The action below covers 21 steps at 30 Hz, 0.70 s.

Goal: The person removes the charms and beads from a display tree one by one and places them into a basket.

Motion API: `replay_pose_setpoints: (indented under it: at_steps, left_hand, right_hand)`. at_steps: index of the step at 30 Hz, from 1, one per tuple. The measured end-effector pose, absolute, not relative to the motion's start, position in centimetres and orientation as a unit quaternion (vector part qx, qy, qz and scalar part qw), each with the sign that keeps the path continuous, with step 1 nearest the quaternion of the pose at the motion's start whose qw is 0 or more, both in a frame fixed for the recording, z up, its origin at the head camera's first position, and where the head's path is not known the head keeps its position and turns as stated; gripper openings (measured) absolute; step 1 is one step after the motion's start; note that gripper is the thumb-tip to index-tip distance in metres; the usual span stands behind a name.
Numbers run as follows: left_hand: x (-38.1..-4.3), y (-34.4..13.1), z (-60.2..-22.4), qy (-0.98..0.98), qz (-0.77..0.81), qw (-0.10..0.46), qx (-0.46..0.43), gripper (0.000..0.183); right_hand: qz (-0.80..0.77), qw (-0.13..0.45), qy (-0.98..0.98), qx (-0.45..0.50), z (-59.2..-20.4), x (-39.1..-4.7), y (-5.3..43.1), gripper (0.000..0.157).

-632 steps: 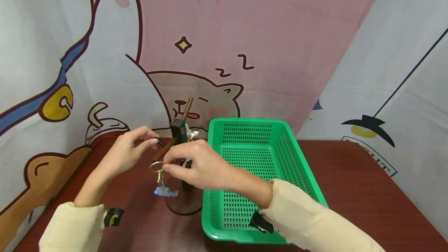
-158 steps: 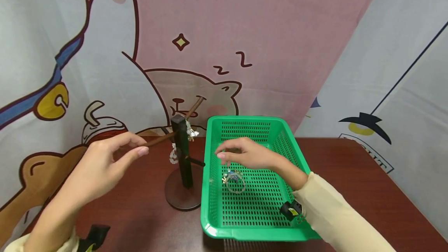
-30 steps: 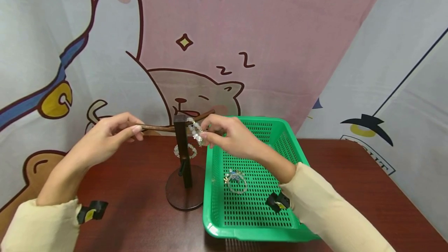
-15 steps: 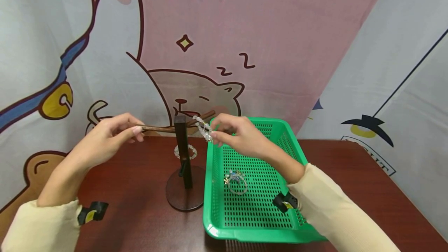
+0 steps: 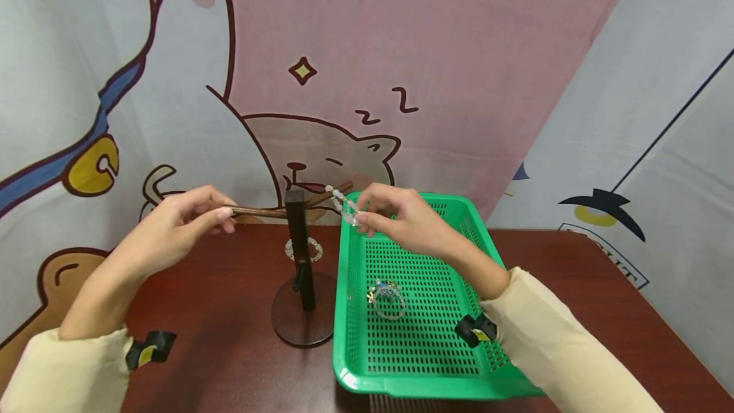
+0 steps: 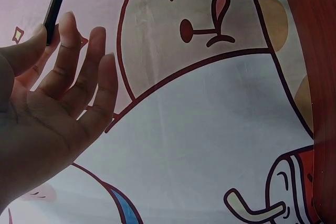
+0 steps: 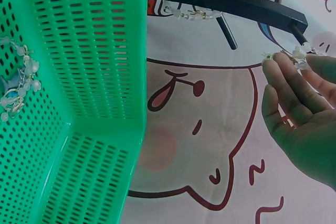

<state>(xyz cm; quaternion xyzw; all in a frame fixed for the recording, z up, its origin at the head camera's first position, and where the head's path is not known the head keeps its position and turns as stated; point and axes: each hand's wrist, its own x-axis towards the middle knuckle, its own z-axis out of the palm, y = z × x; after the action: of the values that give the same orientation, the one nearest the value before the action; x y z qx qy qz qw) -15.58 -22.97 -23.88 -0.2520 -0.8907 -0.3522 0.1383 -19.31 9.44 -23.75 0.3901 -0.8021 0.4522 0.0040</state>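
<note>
Left fingers [image 5: 215, 217] pinch a peg [image 5: 260, 211], right fingers [image 5: 375, 220] a beaded bracelet [image 5: 350, 204], below printed "zz" [image 5: 404, 99].

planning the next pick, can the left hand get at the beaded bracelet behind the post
Probably not yet: the left hand pinches an upper peg, and the post partly hides the beaded bracelet, though its left side looks free.

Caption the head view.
Left hand pinches a brown peg of a round-based dark wooden stand; right hand holds a clear beaded bracelet; green rectangular plastic basket alongside.

Stand [image 5: 301, 241] left of basket [image 5: 341, 298] (both on table [image 5: 229, 349]), jewellery [image 5: 387, 292] inside basket.
</note>
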Motion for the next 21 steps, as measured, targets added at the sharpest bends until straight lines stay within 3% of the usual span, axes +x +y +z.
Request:
replay_pose_setpoints:
  at_steps: [21]
  left_hand:
    - [-15.6,-23.0,-23.9,-0.895,-0.340,0.145,-0.251,0.008]
  right_hand:
    - [0.455,0.021,-0.803,0.385,-23.7,-19.6,10.9,0.004]
